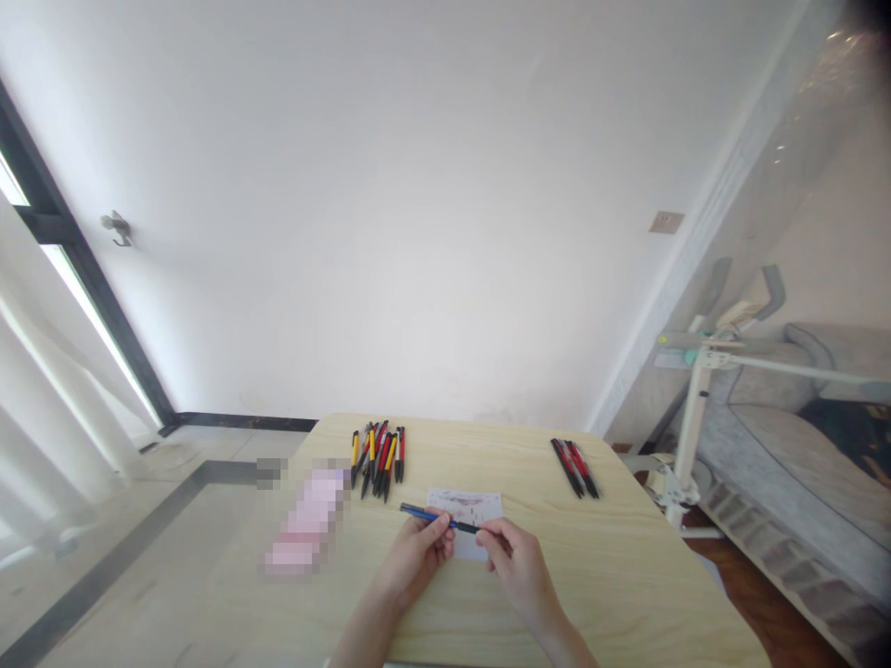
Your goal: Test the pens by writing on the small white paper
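A blue pen [422,512] with a black grip lies across my two hands, over a sheet of paper. My left hand [423,547] is closed around its blue barrel. At the black tip end, the fingers of my right hand [513,555] pinch the pen. Beneath it, the white printed paper [480,501] rests on the table, partly covered by both hands. Up and to the left is a loose pile of pens [380,455] in yellow, red and black. A smaller group of red, grey and black pens [574,468] sits at the right.
The light wooden table [626,575] stands against a white wall. A blurred pink patch [306,520] is at its left side. Beyond the right edge are a white exercise machine [692,417] and a grey sofa [786,445]. A white curtain [48,390] hangs at the left.
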Motion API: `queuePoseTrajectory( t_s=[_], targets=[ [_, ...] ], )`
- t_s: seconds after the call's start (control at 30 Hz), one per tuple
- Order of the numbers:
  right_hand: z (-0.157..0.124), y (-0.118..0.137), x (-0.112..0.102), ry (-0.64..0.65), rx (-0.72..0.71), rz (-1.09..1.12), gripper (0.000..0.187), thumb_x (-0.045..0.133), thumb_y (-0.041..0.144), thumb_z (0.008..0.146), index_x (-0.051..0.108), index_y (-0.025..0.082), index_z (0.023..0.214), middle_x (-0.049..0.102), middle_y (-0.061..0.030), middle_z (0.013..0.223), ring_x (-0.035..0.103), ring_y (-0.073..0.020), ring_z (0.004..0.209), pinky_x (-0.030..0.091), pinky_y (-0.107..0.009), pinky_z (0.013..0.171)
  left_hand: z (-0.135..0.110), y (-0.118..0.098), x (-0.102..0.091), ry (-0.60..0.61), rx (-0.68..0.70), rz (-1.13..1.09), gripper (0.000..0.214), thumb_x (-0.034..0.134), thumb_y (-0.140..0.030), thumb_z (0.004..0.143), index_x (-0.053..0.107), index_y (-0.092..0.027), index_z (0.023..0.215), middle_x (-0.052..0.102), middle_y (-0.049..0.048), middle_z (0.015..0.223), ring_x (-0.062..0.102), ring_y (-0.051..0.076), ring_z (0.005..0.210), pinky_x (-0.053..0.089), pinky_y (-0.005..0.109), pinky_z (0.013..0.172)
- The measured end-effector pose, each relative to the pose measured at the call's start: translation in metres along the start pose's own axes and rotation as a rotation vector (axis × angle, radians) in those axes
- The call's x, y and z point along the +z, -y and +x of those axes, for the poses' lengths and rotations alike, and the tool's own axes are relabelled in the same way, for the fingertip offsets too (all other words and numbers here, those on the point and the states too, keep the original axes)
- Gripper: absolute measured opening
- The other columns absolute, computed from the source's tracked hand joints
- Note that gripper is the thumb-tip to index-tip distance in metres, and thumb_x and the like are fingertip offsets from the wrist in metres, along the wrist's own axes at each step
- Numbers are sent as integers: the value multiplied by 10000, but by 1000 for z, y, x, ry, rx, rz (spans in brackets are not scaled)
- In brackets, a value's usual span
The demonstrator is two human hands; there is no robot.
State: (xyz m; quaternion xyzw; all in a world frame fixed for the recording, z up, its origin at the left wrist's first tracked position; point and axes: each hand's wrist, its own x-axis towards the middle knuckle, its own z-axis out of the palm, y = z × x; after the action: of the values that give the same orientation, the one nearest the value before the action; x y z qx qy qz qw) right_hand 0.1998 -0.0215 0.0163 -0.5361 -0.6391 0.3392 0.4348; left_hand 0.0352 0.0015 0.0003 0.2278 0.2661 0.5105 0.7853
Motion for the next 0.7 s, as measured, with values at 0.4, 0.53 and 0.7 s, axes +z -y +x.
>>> queuePoseTrajectory(
  t_s=[0.4, 0.53, 0.7],
  targets=[
    [0, 6, 0, 20, -25, -138, 345, 400, 393, 856, 558, 169, 646, 562, 0, 558, 493, -122, 504, 332, -204, 487, 0, 0, 0, 4, 0, 17, 146, 694, -194, 699, 569, -131, 738, 568, -3, 595, 521, 60, 562, 401, 171, 558],
    [1, 7, 2, 6, -26, -136, 386, 370, 422, 862, 554, 172, 633, 603, -23, 587, 545, -144, 566, 363, -213, 546, 0, 0, 0, 7, 0, 30, 166, 704, -211, 688, 569, -130, 741, 570, -2, 590, 517, 67, 552, 398, 180, 551],
    [0, 4, 5, 3, 17, -127, 440, 338, 485, 859, 538, 180, 614, 612, -33, 582, 557, -157, 561, 380, -222, 558, 0, 0, 0, 17, 2, 43, 167, 696, -231, 695, 567, -132, 734, 566, -4, 581, 512, 69, 531, 391, 188, 540]
  ],
)
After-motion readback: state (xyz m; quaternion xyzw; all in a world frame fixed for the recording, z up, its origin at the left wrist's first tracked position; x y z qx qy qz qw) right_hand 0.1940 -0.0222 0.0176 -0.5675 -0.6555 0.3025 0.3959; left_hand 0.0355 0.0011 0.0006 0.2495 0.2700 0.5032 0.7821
